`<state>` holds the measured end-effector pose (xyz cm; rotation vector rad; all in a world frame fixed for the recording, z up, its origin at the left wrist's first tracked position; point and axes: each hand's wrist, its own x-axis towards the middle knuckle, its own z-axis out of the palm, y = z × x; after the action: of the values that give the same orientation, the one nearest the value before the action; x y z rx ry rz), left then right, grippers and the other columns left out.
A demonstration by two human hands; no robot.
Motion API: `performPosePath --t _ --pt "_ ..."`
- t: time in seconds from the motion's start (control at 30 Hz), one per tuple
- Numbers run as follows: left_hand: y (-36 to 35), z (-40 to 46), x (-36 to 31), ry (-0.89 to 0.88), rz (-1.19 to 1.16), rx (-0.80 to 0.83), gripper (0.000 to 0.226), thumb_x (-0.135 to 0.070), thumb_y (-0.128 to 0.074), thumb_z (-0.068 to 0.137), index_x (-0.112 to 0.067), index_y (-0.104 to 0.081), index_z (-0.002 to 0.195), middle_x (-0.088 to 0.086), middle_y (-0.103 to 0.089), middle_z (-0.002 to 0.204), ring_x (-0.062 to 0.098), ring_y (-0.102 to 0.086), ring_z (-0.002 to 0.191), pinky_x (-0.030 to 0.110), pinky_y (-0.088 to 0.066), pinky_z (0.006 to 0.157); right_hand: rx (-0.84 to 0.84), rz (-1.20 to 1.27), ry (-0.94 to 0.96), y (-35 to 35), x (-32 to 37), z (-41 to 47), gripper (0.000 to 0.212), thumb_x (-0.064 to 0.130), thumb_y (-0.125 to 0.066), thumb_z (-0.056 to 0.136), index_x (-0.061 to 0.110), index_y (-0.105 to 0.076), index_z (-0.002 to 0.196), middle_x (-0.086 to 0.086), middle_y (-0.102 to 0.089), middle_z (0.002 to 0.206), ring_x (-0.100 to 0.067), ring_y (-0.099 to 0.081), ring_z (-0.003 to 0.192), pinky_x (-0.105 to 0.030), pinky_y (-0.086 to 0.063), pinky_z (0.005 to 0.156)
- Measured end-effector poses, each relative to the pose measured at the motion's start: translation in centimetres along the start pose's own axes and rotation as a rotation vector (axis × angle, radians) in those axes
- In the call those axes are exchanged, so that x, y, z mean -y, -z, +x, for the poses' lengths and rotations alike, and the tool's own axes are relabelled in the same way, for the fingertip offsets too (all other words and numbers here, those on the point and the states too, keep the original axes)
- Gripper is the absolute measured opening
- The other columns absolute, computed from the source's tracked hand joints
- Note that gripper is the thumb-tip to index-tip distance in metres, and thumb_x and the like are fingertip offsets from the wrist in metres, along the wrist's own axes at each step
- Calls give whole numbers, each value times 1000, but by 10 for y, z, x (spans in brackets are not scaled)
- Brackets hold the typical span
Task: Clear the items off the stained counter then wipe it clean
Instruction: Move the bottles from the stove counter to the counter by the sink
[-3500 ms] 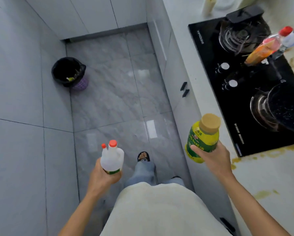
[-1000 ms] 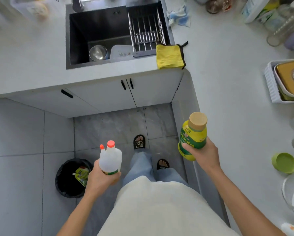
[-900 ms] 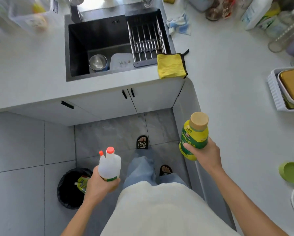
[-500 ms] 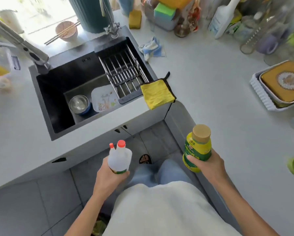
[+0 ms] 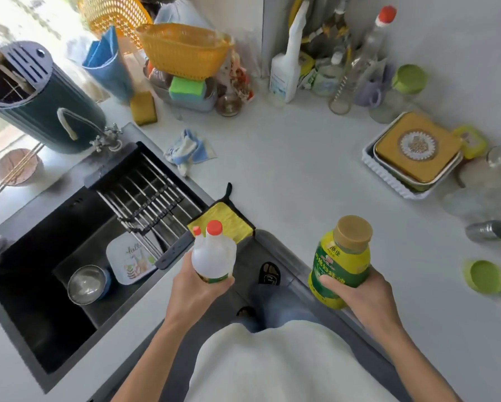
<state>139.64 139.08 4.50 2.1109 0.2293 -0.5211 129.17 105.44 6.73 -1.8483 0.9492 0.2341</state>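
Note:
My left hand (image 5: 195, 288) grips a white plastic bottle (image 5: 213, 253) with two red caps, held upright over the inner corner of the counter. My right hand (image 5: 368, 295) grips a yellow-green bottle (image 5: 340, 262) with a tan cap, upright above the counter's front edge. A yellow cloth with black trim (image 5: 224, 223) lies on the white counter (image 5: 295, 163) just beyond the white bottle, beside the sink. A blue and white rag (image 5: 187, 150) lies crumpled farther back.
A black sink (image 5: 40, 274) at left holds a rack, a steel bowl and a white tray. Baskets, sponges, a spray bottle and several bottles crowd the back corner. A gold tin in a white tray (image 5: 414, 155), a steel cup and a green lid (image 5: 485, 275) stand at right.
The view has swung from the stove and floor up to the sink corner of the counter. Both hands still hold their bottles and are now nearer the counter.

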Motion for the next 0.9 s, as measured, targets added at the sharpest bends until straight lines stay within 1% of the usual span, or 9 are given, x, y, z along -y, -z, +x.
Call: performPosePath --t 0.13,0.2,0.3,0.43,0.6,0.7,0.73,0.83,0.9 --pt "-5 29 -23 -5 -12 -3 79 -53 -97 60 -51 -51 124 -24 -71 112 -4 -70 98 25 -59 71 -26 58 35 2 41 39 50 52 -93 60 29 -74 100 19 -79 90 0 -74 83 -29 -58 76" --pt "-8 47 -38 -15 -13 -15 77 -53 -96 59 -54 -51 121 -26 -70 111 -8 -68 97 22 -58 72 -40 93 46 1 59 58 45 46 -94 64 29 -75 101 20 -79 90 3 -73 83 -27 -57 76" --pt "-11 80 -66 -57 -8 6 76 -56 -95 58 -59 -49 118 -31 -68 111 -10 -68 97 18 -58 64 -98 154 60 -2 82 88 45 44 -95 66 28 -75 103 20 -79 92 1 -73 87 -27 -56 79" --pt "-23 138 -103 -121 -9 26 78 -56 -96 57 -56 -50 120 -33 -67 111 -9 -67 97 28 -59 75 -172 218 88 -12 109 125 43 41 -96 68 27 -75 102 22 -79 91 5 -73 84 -26 -57 78" --pt "-47 209 -152 -207 4 66 81 -59 -92 58 -49 -50 126 -25 -69 107 -1 -67 100 20 -53 70 -250 238 103 -29 144 176 46 39 -95 70 26 -74 109 19 -78 94 2 -73 92 -25 -56 82" --pt "-64 251 -176 -258 11 82 82 -57 -93 59 -43 -51 127 -20 -70 109 4 -68 99 25 -56 71 -286 238 121 -40 162 212 50 40 -94 70 25 -73 112 22 -76 94 3 -72 92 -24 -56 83" --pt "-70 264 -181 -274 15 88 82 -56 -93 59 -40 -52 128 -18 -71 108 6 -69 98 25 -57 71 -297 241 127 -43 167 225 51 41 -95 69 24 -73 112 24 -75 94 6 -71 90 -23 -55 82" --pt "-86 300 -197 -299 22 99 81 -55 -92 59 -40 -50 126 -17 -70 105 5 -68 94 14 -52 61 -318 245 157 -48 180 262 52 42 -96 67 24 -73 111 23 -76 93 12 -69 86 -14 -52 75" --pt "-95 321 -204 -313 5 107 83 -53 -93 60 -39 -50 129 -17 -69 107 5 -68 97 16 -53 65 -329 244 177 -50 187 285 52 41 -96 67 24 -73 111 21 -76 94 12 -69 85 -9 -51 72"
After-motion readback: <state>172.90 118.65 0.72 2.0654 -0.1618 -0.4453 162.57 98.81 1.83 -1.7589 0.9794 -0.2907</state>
